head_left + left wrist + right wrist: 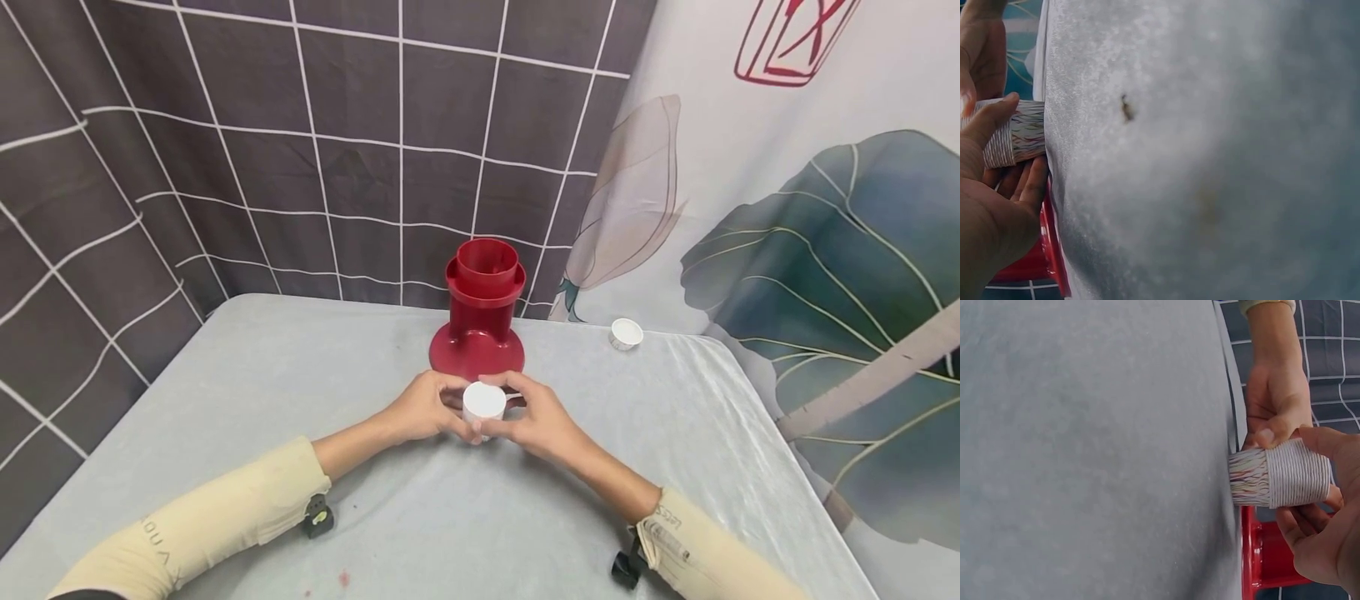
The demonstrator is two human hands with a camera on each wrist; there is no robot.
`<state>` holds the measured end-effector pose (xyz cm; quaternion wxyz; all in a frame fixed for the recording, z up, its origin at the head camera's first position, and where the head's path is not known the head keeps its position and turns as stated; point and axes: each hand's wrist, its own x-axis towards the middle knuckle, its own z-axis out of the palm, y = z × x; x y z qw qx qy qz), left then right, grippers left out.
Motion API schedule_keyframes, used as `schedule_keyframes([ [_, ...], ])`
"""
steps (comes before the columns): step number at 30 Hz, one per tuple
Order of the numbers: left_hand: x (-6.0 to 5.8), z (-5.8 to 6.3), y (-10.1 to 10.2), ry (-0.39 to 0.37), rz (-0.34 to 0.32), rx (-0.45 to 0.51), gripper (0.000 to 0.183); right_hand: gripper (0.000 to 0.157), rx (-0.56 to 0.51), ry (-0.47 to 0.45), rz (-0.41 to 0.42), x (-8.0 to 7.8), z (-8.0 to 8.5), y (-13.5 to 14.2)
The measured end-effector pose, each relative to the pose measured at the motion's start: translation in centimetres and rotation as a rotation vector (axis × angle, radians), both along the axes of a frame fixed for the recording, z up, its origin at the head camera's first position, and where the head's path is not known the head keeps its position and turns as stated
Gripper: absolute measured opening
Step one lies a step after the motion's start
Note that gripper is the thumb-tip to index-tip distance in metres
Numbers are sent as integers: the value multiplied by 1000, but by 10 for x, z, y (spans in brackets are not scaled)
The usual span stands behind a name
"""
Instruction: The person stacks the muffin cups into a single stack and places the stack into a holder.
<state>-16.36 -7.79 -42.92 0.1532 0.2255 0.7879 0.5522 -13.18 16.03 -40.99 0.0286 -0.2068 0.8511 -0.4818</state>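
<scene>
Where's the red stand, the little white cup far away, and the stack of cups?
red stand (480, 321), head view, its middle column
little white cup (626, 333), head view, its rim
stack of cups (1285, 475), right wrist view, its ribbed side

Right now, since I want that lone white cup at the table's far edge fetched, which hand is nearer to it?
Right. The right hand is nearer the lone white cup, which sits beyond it to its right. The left hand is further off, across the stack of cups both hold.
</scene>
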Motion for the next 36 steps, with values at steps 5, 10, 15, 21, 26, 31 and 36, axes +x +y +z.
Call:
schedule_keyframes([
  [5,-1,-2,1,-14,-2,12,55,62,12,20,31,-2,2,3],
  [10,-2,-3,1,-22,-9,7,57,75,51,-1,72,-7,4,10],
  [15,-2,-1,0,-19,-16,6,57,85,77,-12,116,-15,10,24],
  [21,-3,1,2,-25,-13,-1,58,84,76,-26,101,-24,15,40],
  [26,-2,2,3,-33,-2,-19,58,77,76,3,28,-33,16,54],
  [31,-1,3,3,-47,0,-3,59,65,60,30,-110,-47,14,70],
  [36,2,4,3,-43,5,-22,67,55,66,97,-252,-62,14,90],
])
